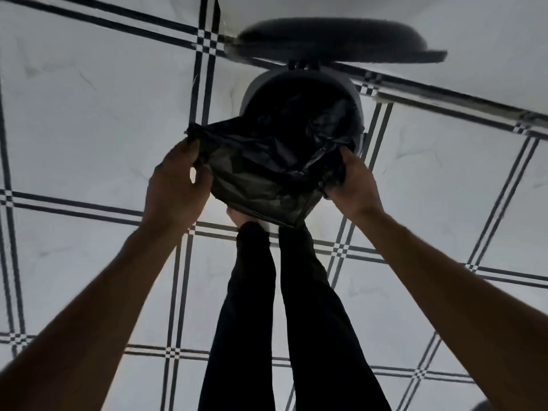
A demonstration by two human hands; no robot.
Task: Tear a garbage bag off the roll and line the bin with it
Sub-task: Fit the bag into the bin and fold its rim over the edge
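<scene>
Tiled floor (89, 129), bag (261, 173) between both hands' grip

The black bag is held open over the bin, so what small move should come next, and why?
Probably pull the bag's near edge outward and down over the bin's front rim. The left hand and right hand each grip a side of the mouth, the far part already sits inside the bin, but the near edge hangs loose in front, not yet folded over.

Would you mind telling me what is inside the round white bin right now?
Part of the black plastic garbage bag hangs into the round white bin, held by the left hand and right hand. The bin's bottom is too dark to see.
</scene>
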